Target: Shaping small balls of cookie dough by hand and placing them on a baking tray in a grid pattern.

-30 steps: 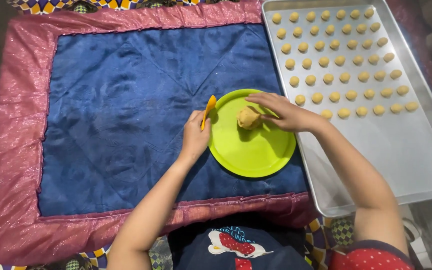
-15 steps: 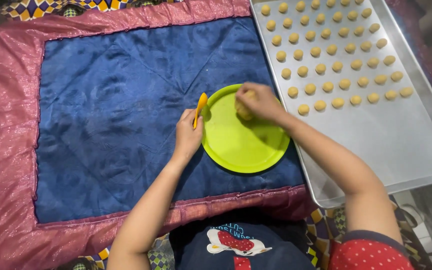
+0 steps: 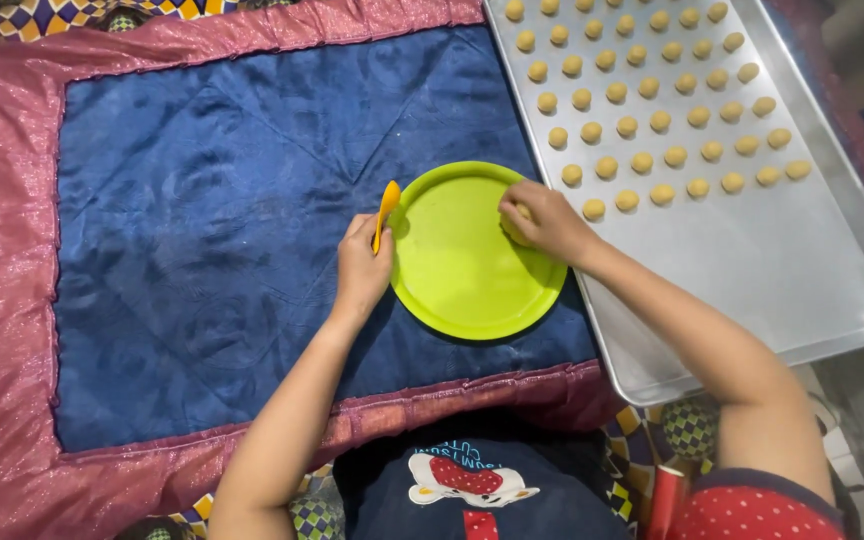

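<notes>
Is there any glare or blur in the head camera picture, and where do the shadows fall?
In the head view, soft glare lies on the bare metal tray and the pink border glitters; the green plate casts a thin shadow at its lower edge; both hands look sharp, without motion blur.

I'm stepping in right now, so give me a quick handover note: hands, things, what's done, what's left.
Left hand holds a small orange spoon at the green plate's left rim.
Right hand is closed over the dough lump at the plate's right edge.
Done: rows of small dough balls sit on the metal tray.
Left: the tray's near part is bare; the lump is not used up.
</notes>
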